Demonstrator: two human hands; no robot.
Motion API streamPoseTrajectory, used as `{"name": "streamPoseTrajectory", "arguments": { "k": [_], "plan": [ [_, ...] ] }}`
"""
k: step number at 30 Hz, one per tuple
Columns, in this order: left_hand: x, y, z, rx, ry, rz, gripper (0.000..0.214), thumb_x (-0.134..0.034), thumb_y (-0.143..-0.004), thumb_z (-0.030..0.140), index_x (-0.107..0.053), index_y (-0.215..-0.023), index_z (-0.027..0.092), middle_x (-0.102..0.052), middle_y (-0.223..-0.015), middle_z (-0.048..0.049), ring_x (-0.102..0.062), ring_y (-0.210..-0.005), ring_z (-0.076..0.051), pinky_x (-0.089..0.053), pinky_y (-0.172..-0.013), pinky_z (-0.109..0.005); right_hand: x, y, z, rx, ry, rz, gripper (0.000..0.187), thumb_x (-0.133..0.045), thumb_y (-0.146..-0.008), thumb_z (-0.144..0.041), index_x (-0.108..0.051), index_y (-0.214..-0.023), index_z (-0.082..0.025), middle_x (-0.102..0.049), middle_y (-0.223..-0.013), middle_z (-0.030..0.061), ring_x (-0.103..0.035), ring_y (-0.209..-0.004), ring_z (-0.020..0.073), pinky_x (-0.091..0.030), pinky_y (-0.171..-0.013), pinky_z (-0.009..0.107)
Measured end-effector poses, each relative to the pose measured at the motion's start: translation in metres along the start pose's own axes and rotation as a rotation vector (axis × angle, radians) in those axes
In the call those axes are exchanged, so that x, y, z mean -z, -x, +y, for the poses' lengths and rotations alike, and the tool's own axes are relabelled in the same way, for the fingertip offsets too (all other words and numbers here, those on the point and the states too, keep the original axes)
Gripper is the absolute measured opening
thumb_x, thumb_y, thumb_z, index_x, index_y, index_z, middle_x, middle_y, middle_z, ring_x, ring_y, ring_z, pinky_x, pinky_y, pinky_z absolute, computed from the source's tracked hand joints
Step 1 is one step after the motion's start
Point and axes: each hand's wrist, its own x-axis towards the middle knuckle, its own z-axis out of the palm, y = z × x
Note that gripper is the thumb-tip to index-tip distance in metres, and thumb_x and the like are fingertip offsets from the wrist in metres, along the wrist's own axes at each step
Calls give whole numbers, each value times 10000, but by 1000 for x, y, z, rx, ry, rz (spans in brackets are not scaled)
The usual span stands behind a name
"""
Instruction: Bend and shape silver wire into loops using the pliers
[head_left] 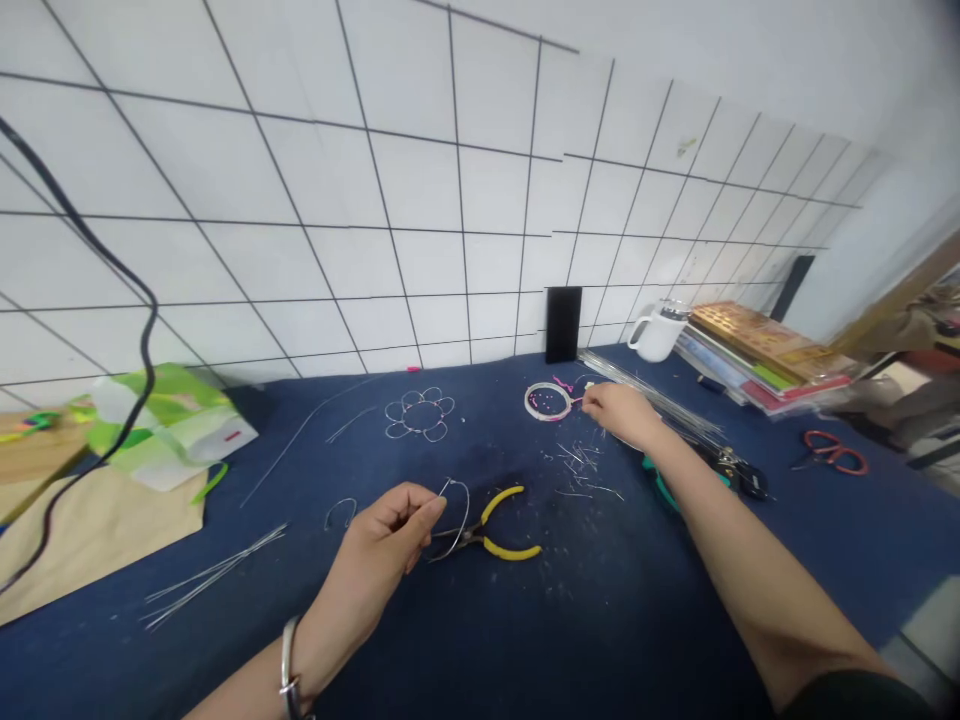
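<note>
My left hand (397, 535) pinches a thin wire loop (468, 510) between thumb and fingers, its curve hanging above pliers with yellow handles (511, 552). At the back, my right hand (616, 410) has its fingers closed beside a white ring (527, 402) with small pink bits inside. A pink strip (576, 401) runs from the ring toward those fingertips; whether they grip it or something else is hidden. On the blue cloth lies a flower-shaped wire frame (420, 414) with pink spots. Another bent wire piece (341, 510) rests left of my left hand.
Wire offcuts (581, 465) lie scattered below the ring. Straight wires (217, 575) lie at left, and a longer wire bundle (652, 395) at back right. A white mug (658, 333), stacked books (772, 360) and red-handled scissors (832, 455) stand or lie at right. A black cable (146, 350) hangs at left.
</note>
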Motion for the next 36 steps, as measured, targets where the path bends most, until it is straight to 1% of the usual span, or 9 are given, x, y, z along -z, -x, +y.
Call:
{"name": "streamPoseTrajectory", "arguments": {
  "k": [3, 11, 13, 17, 22, 26, 30, 33, 36],
  "plan": [
    [-3, 1, -5, 18, 1, 2, 245, -544, -789, 393, -508, -702, 166, -363, -504, 63, -298, -457, -64, -244, -420, -172, -1, -7, 15, 0, 71, -22, 191, -455, -838, -232, -632, -861, -164, -644, -819, 55, -564, -739, 161, -360, -632, 230],
    [0, -2, -7, 17, -48, 5, 259, -525, -794, 412, -512, -708, 168, -356, -528, 62, -293, -488, -76, -258, -450, -178, -27, -48, -8, 88, 267, -86, 206, -449, -867, -228, -637, -912, -154, -601, -986, 109, -543, -964, 193, -390, -767, 245],
    [2, -4, -8, 17, -82, -1, 263, -520, -796, 415, -512, -706, 168, -357, -528, 61, -291, -487, -76, -248, -447, -180, -31, -59, -8, 105, 320, -109, 199, -465, -868, -241, -625, -912, -131, -590, -986, 122, -541, -970, 202, -412, -777, 272],
    [3, -7, -9, 26, -125, -21, 277, -507, -801, 428, -509, -702, 169, -357, -536, 60, -288, -487, -76, -233, -444, -182, -40, -73, -7, 131, 403, -148, 278, -503, -858, -303, -535, -1066, -121, -552, -1071, 89, -554, -935, 186, -465, -792, 372],
    [3, -10, -7, 24, -168, 7, 265, -505, -801, 415, -515, -692, 173, -393, -561, 49, -320, -517, -87, -259, -468, -186, -53, -81, -9, 114, 410, -159, 313, -513, -854, -301, -511, -1109, -119, -533, -1110, 99, -553, -945, 190, -471, -798, 379],
    [4, -10, -8, 6, -186, 27, 262, -495, -809, 408, -518, -687, 177, -405, -567, 49, -330, -521, -88, -278, -485, -189, -59, -84, -14, 53, 325, -139, 322, -517, -852, -302, -507, -1113, -113, -531, -1111, 104, -554, -944, 191, -472, -795, 377],
    [4, -8, -8, -37, -224, 31, 252, -482, -816, 388, -524, -686, 176, -433, -583, 41, -362, -544, -95, -304, -510, -197, -50, -83, -18, -7, 140, -88, 322, -519, -850, -300, -510, -1106, -105, -533, -1105, 109, -553, -944, 195, -469, -795, 378],
    [3, -8, -6, -71, -280, 31, 247, -477, -814, 373, -530, -680, 173, -459, -592, 30, -388, -558, -104, -318, -517, -205, -36, -72, -28, -22, -71, -37, 236, -480, -858, -280, -562, -958, -82, -569, -979, 136, -552, -899, 199, -442, -767, 334],
    [2, -5, -3, -103, -326, 46, 246, -472, -812, 359, -523, -663, 170, -457, -572, 30, -385, -534, -101, -314, -496, -205, -27, -48, -54, 21, -336, -38, 255, -366, -883, -331, -532, -901, -137, -576, -804, 63, -546, -727, 145, -432, -640, 269]
  ]
}}
